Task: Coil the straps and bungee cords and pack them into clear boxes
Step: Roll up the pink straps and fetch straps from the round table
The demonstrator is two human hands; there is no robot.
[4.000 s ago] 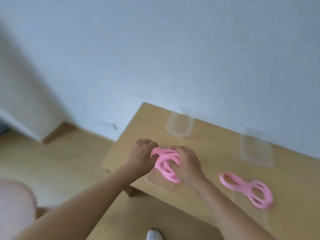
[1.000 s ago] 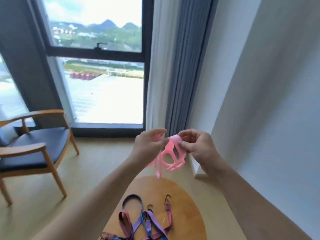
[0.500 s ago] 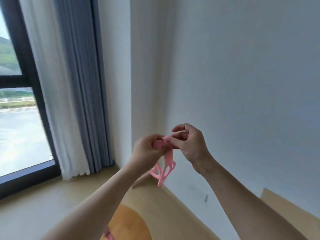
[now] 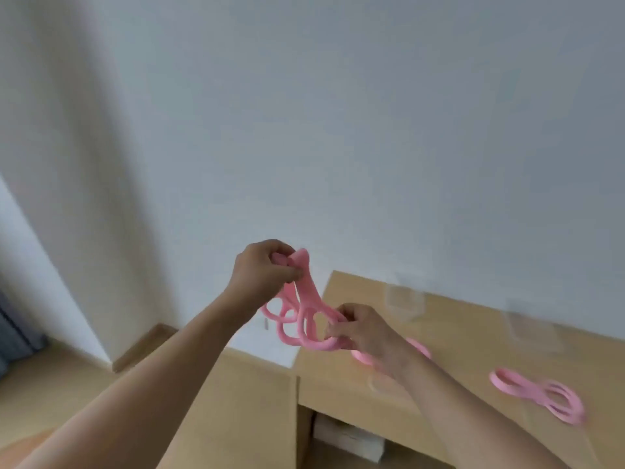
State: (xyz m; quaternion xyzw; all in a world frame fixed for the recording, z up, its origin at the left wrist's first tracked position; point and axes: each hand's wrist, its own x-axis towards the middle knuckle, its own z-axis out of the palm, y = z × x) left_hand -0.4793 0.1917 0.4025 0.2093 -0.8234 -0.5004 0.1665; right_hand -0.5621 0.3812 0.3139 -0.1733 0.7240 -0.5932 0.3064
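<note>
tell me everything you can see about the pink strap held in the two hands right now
The pink strap looks like soft, smooth rubber or silicone, formed into several joined oval loops. It is held in the air, slanting from upper left down to lower right, by the left end of the wooden desk, not resting on it. The left hand pinches its folded upper end; the right hand grips the lower loops. Motion blur hides finer detail.

A soft pink looped strap (image 4: 301, 319) is stretched between the left fingers (image 4: 285, 265), which pinch its top, and the right fingers (image 4: 341, 328), which grip its lower loops. Right of them a second pink strap (image 4: 537, 394) lies flat. Beyond stands a blurred clear box (image 4: 404, 301).
</note>
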